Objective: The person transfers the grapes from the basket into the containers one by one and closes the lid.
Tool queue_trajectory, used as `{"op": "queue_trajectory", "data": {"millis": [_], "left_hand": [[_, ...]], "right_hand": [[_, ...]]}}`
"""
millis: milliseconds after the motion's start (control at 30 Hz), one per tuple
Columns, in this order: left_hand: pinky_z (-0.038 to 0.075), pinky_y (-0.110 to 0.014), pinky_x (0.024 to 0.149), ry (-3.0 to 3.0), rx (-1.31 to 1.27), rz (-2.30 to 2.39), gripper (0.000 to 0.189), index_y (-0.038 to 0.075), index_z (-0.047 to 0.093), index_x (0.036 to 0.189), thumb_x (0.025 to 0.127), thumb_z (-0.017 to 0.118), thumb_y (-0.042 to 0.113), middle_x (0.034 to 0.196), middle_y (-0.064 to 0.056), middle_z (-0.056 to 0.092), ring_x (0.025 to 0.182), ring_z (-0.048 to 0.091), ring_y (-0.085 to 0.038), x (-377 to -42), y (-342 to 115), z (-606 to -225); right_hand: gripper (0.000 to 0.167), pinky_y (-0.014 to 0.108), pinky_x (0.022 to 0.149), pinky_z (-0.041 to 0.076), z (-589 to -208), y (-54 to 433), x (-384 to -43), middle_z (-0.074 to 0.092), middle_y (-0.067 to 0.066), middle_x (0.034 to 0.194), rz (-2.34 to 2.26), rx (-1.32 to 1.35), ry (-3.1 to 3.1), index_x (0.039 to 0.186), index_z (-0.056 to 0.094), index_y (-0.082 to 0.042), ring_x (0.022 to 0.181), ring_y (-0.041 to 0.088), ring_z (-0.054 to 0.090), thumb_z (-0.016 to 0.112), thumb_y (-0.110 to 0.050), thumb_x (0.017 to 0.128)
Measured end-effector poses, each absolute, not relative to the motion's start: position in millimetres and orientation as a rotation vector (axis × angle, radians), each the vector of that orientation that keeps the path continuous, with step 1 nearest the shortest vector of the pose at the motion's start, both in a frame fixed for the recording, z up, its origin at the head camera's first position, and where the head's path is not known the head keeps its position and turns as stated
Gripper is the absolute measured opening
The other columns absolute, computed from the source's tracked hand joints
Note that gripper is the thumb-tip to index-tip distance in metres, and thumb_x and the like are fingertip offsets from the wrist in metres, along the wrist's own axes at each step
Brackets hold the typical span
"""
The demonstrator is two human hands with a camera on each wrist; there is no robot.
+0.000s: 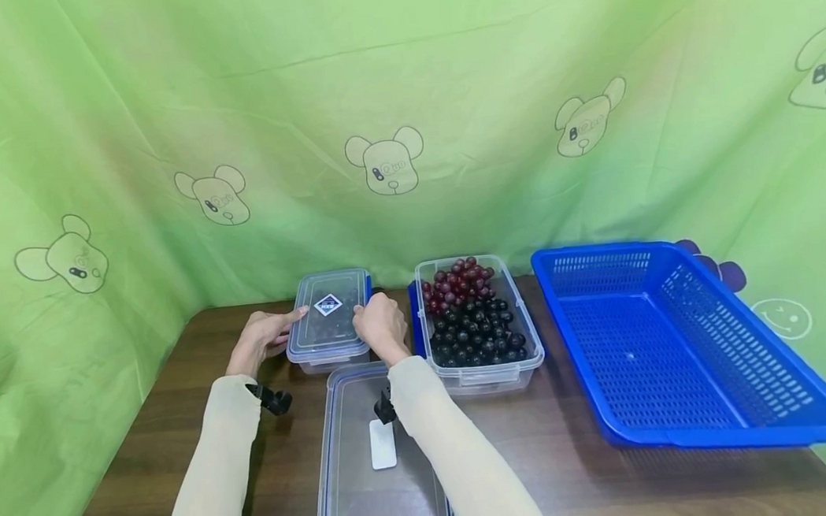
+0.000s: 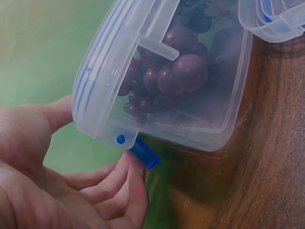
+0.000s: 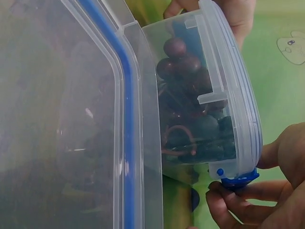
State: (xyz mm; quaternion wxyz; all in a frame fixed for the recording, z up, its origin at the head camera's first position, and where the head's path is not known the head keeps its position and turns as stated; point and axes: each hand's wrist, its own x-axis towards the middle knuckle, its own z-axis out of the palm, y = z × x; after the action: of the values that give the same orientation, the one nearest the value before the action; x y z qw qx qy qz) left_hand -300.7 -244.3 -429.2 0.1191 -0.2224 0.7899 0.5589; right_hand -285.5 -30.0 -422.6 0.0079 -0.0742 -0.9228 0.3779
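Observation:
A small clear food container (image 1: 329, 362) stands at the back left, its lid (image 1: 333, 326) in place with a blue diamond label. Red and dark grapes (image 2: 188, 71) show through its wall. At its left side, my left hand (image 1: 265, 334) has the thumb at the lid's edge and the fingertips against a lowered blue latch (image 2: 144, 151). On the opposite side, my right hand (image 1: 381, 323) pinches the lid edge and another blue latch (image 3: 239, 180) between thumb and fingers. The latch there is partly hidden by the fingers.
In front lies a larger clear lid (image 1: 356, 482) with a blue seal and white label, under my right forearm. To the right stands a lidless container (image 1: 491, 378) with red grapes (image 1: 457, 283) and black grapes (image 1: 478, 337). A blue basket (image 1: 646, 354) sits farther right.

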Motion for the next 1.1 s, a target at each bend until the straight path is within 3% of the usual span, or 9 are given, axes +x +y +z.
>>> {"op": "queue_trajectory", "data": {"millis": [133, 300, 400, 533, 633, 733, 933, 1000, 1100], "left_hand": [[0.057, -0.022, 0.077, 2.307, -0.679, 1.588, 0.079, -0.002, 0.054, 0.146, 0.092, 0.079, 0.050, 0.132, -0.009, 0.074, 0.093, 0.068, -0.010, -300.4, -245.0, -429.8], [0.057, -0.029, 0.087, 2.317, -0.679, 1.557, 0.079, -0.001, 0.055, 0.144, 0.091, 0.079, 0.053, 0.130, -0.009, 0.074, 0.101, 0.069, -0.014, -300.7, -246.1, -429.4], [0.056, -0.030, 0.086, 2.336, -0.678, 1.560, 0.076, -0.001, 0.057, 0.141, 0.090, 0.080, 0.051, 0.110, -0.004, 0.077, 0.094, 0.068, -0.012, -301.1, -246.4, -428.8], [0.055, -0.026, 0.073, 2.349, -0.660, 1.594, 0.072, 0.000, 0.060, 0.142, 0.091, 0.081, 0.047, 0.078, 0.010, 0.071, 0.075, 0.067, -0.006, -301.3, -246.4, -428.6], [0.054, -0.023, 0.065, 2.358, -0.645, 1.640, 0.070, 0.002, 0.058, 0.145, 0.092, 0.081, 0.041, 0.069, 0.013, 0.066, 0.064, 0.063, -0.003, -302.1, -245.2, -428.5], [0.054, -0.021, 0.061, 2.366, -0.631, 1.691, 0.068, 0.001, 0.055, 0.145, 0.092, 0.082, 0.035, 0.069, 0.013, 0.063, 0.061, 0.061, -0.002, -302.5, -243.4, -427.6], [0.052, -0.019, 0.054, 2.394, -0.594, 1.814, 0.046, -0.004, 0.063, 0.124, 0.092, 0.083, 0.021, 0.068, 0.009, 0.062, 0.057, 0.056, -0.002, -302.0, -239.2, -425.7], [0.051, -0.019, 0.056, 2.451, -0.596, 1.769, 0.042, -0.003, 0.065, 0.121, 0.092, 0.082, 0.023, 0.076, 0.005, 0.063, 0.061, 0.055, -0.005, -300.7, -237.5, -424.5], [0.051, -0.023, 0.069, 2.553, -0.598, 1.654, 0.045, -0.004, 0.067, 0.122, 0.094, 0.081, 0.028, 0.099, -0.004, 0.065, 0.082, 0.058, -0.013, -299.1, -235.0, -422.3]], "right_hand": [[0.042, 0.043, 0.065, 0.057, -425.0, -29.9, -285.1, 0.071, 0.007, 0.079, 1.164, -0.229, -2.885, 0.069, 0.065, -0.014, 0.071, 0.028, 0.067, 0.065, -0.039, 0.104], [0.037, 0.047, 0.069, 0.060, -424.9, -30.3, -284.6, 0.073, 0.008, 0.086, 1.148, -0.231, -2.871, 0.077, 0.069, -0.013, 0.076, 0.030, 0.070, 0.065, -0.039, 0.103], [0.036, 0.048, 0.072, 0.061, -424.2, -30.4, -284.5, 0.074, 0.010, 0.089, 1.147, -0.230, -2.865, 0.080, 0.071, -0.012, 0.079, 0.032, 0.072, 0.065, -0.039, 0.103], [0.034, 0.050, 0.072, 0.061, -424.2, -30.7, -284.2, 0.076, 0.012, 0.093, 1.134, -0.240, -2.862, 0.084, 0.073, -0.011, 0.084, 0.034, 0.074, 0.066, -0.039, 0.102], [0.034, 0.051, 0.072, 0.062, -424.1, -30.6, -284.0, 0.077, 0.013, 0.095, 1.135, -0.250, -2.863, 0.087, 0.075, -0.010, 0.086, 0.035, 0.075, 0.066, -0.039, 0.102], [0.033, 0.051, 0.073, 0.062, -423.6, -30.5, -284.1, 0.077, 0.013, 0.096, 1.145, -0.256, -2.855, 0.087, 0.075, -0.010, 0.088, 0.035, 0.075, 0.067, -0.039, 0.102], [0.037, 0.049, 0.071, 0.061, -422.8, -30.0, -284.1, 0.075, 0.010, 0.089, 1.152, -0.257, -2.856, 0.077, 0.070, -0.013, 0.083, 0.033, 0.073, 0.066, -0.040, 0.102], [0.039, 0.047, 0.068, 0.059, -423.0, -29.9, -284.4, 0.073, 0.009, 0.084, 1.149, -0.249, -2.860, 0.074, 0.069, -0.013, 0.078, 0.031, 0.071, 0.066, -0.040, 0.103], [0.042, 0.044, 0.063, 0.057, -423.7, -29.7, -284.9, 0.071, 0.007, 0.078, 1.148, -0.231, -2.865, 0.070, 0.067, -0.014, 0.071, 0.029, 0.068, 0.066, -0.040, 0.103]]}}
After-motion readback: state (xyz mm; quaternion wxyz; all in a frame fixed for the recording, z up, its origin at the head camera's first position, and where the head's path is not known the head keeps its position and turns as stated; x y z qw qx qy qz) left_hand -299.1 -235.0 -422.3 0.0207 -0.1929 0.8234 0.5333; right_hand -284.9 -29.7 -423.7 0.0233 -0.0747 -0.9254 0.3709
